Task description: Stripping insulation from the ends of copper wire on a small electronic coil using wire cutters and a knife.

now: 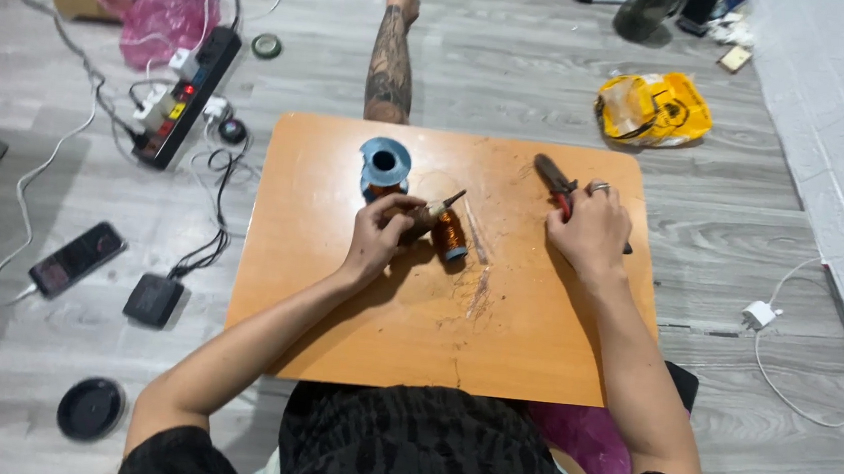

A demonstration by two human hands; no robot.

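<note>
My left hand grips a small dark rod-like part that carries a coil of copper wire with a blue end, held just above the orange table. Right behind it stands a blue spool wound with copper wire. My right hand, a ring on one finger, closes around the red and black handles of a pair of pliers lying on the table's far right part.
A tattooed leg stretches out on the grey floor beyond the table. A power strip with cables, a phone, a black adapter, a black lid lie left. A yellow bag and white charger lie right.
</note>
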